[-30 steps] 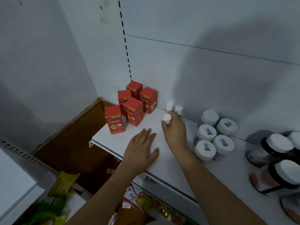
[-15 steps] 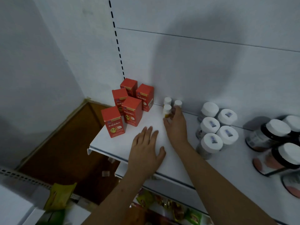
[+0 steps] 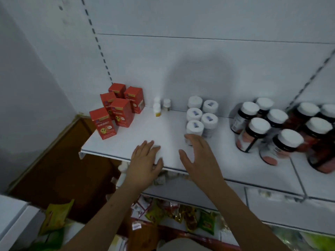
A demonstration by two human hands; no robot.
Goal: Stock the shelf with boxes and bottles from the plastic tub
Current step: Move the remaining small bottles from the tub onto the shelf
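Observation:
Several red boxes (image 3: 119,109) stand at the left end of the white shelf (image 3: 163,127). Three small white-capped bottles (image 3: 157,108) stand by the back wall right of them. Further right is a cluster of white-lidded bottles (image 3: 201,115), then dark bottles with white caps (image 3: 268,127). My left hand (image 3: 145,160) rests flat on the shelf's front edge, fingers straight. My right hand (image 3: 199,156) hovers open over the shelf, fingertips next to the nearest white-lidded bottle, holding nothing. The plastic tub is out of sight.
A lower shelf (image 3: 181,214) below holds colourful snack packets. A brown floor (image 3: 59,165) shows to the left, past the shelf end. A white surface (image 3: 16,214) lies at the bottom left with green and yellow packets beside it.
My right hand has let go of the small white-capped bottle at the back and drawn toward the shelf front, now open and empty. My left hand has stayed flat on the shelf.

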